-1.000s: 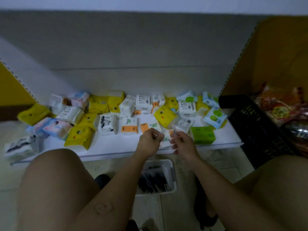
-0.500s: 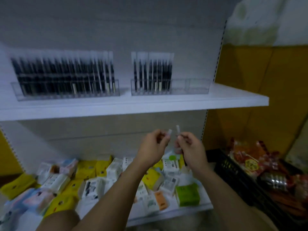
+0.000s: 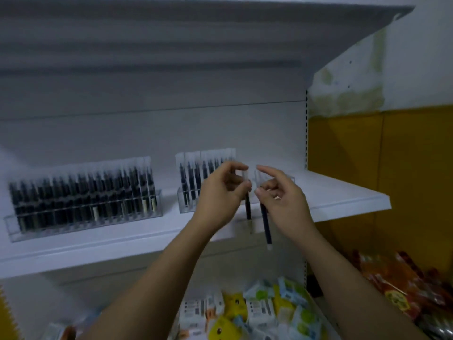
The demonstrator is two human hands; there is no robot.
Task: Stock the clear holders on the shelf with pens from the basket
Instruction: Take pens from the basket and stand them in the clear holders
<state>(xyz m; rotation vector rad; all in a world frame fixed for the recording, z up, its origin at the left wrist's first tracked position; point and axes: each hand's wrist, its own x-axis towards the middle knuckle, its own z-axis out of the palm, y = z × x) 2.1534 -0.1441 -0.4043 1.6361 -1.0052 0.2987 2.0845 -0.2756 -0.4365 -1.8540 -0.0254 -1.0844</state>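
Two clear holders stand on the white shelf (image 3: 343, 200). The left holder (image 3: 83, 217) is packed with dark pens in clear sleeves. The right holder (image 3: 186, 200) has pens only in its left part; my hands hide the rest of it. My left hand (image 3: 220, 192) pinches one dark pen (image 3: 248, 207) upright by its top. Close beside it, my right hand (image 3: 282, 200) pinches a second dark pen (image 3: 266, 224) that hangs lower. Both hands hover in front of the right holder. The basket is out of view.
Another shelf board (image 3: 220, 33) hangs overhead. Below, a lower shelf carries several small tissue packs (image 3: 257, 310). Orange snack bags (image 3: 404, 290) lie at the lower right. A yellow wall (image 3: 392, 180) borders the shelf unit on the right.
My view has swung up from the floor basket and the lower shelf to the pen shelf. Both hands have risen, each with a pen, to the front of the right holder.
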